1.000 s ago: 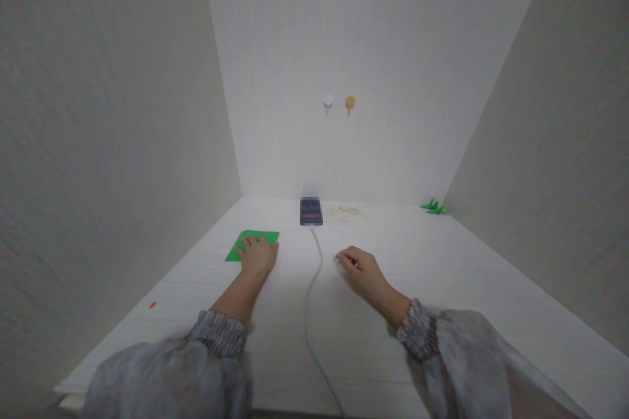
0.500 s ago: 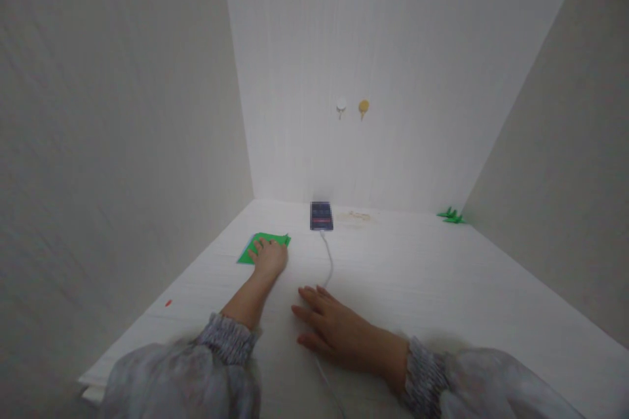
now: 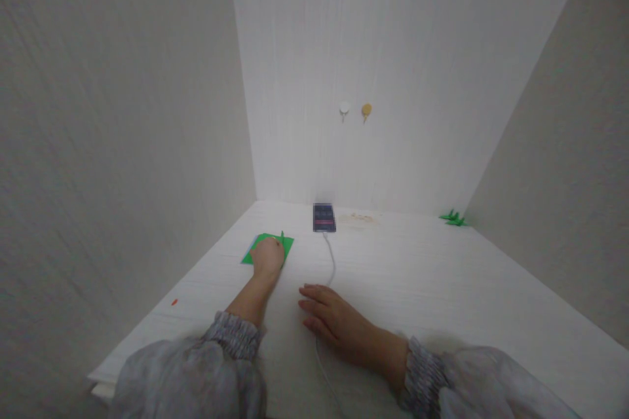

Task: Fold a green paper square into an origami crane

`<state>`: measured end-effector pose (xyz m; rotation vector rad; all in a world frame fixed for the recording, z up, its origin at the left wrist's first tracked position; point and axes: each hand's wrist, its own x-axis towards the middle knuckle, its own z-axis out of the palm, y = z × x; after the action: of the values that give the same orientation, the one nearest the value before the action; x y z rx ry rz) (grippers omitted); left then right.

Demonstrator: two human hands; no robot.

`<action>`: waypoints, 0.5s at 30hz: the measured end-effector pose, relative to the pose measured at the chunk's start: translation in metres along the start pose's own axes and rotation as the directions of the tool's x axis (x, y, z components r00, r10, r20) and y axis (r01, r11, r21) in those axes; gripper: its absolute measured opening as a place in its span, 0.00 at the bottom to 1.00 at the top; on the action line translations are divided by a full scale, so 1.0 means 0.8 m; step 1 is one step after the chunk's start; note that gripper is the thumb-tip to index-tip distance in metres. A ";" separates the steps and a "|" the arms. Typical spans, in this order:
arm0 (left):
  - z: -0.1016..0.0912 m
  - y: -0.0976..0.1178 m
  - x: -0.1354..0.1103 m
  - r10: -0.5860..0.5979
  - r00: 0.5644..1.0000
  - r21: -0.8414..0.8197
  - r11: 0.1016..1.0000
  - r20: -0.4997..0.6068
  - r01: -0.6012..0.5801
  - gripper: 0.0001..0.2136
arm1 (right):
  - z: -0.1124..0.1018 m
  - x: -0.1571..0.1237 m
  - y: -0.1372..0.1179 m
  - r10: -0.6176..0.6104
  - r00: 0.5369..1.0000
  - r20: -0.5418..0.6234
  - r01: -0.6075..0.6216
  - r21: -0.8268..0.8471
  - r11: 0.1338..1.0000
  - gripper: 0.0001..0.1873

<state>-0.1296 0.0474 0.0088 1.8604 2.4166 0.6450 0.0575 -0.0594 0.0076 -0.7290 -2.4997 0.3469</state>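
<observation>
My left hand (image 3: 268, 255) rests on a small stack of green paper squares (image 3: 289, 246) at the left of the white tabletop (image 3: 442, 275). Its fingers are curled on the top sheet, and a green corner stands up by the fingertips. My right hand (image 3: 330, 322) lies flat on the table nearer to me, fingers stretched out, on top of a white cable (image 3: 331, 258). The cable runs to a dark phone (image 3: 324, 217) lying near the back wall.
Small folded green paper figures (image 3: 454, 218) sit in the back right corner. Two round hooks, one white (image 3: 344, 109) and one yellowish (image 3: 366, 109), are on the back wall. A tiny red speck (image 3: 173, 302) lies near the left edge. Walls close in on both sides.
My right hand has moved from the right of the cable toward me and left, and lies flat over the cable. My left hand's fingers have curled on the green paper, lifting a corner.
</observation>
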 end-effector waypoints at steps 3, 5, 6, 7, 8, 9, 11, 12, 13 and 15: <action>-0.005 0.001 -0.001 0.019 0.996 -0.021 1.000 -0.091 -0.021 0.14 | -0.001 -0.002 0.007 0.021 0.985 -0.173 -0.012 0.054 0.998 0.15; -0.009 0.007 -0.004 0.151 0.970 -0.105 0.979 -0.190 -0.173 0.13 | -0.006 -0.003 0.017 0.072 0.946 -0.316 -0.046 0.088 0.995 0.14; -0.011 0.012 -0.008 0.254 0.934 -0.172 0.938 -0.251 -0.302 0.12 | -0.010 -0.003 0.024 0.111 0.920 -0.377 -0.079 0.099 0.992 0.14; -0.013 0.017 -0.013 0.364 0.887 -0.248 0.866 -0.284 -0.434 0.11 | -0.015 -0.005 0.032 0.152 0.892 -0.426 -0.119 0.103 0.988 0.14; -0.014 0.024 -0.019 0.450 0.841 -0.327 0.779 -0.301 -0.534 0.09 | -0.022 -0.007 0.042 0.181 0.854 -0.487 -0.153 0.098 0.983 0.15; -0.014 0.031 -0.025 0.496 0.803 -0.406 0.694 -0.331 -0.595 0.09 | -0.030 -0.011 0.052 0.207 0.813 -0.544 -0.188 0.091 0.978 0.19; -0.014 0.046 -0.040 0.581 0.734 -0.515 0.536 -0.350 -0.669 0.07 | -0.046 -0.022 0.072 0.193 0.761 -0.619 -0.228 0.022 0.973 0.33; -0.013 0.054 -0.047 0.609 0.710 -0.556 0.474 -0.352 -0.682 0.06 | -0.054 -0.030 0.081 0.168 0.764 -0.623 -0.235 -0.026 0.972 0.37; -0.012 0.062 -0.053 0.615 0.706 -0.601 0.430 -0.351 -0.674 0.06 | -0.062 -0.038 0.088 0.144 0.784 -0.604 -0.226 -0.062 0.972 0.37; -0.008 0.078 -0.064 0.593 0.746 -0.711 0.381 -0.303 -0.591 0.05 | -0.075 -0.053 0.098 0.135 0.836 -0.532 -0.203 -0.070 0.977 0.32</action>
<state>-0.0589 0.0106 0.0236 2.1528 0.9634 1.4231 0.1542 -0.0129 0.0116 -0.9538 -1.9509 0.0354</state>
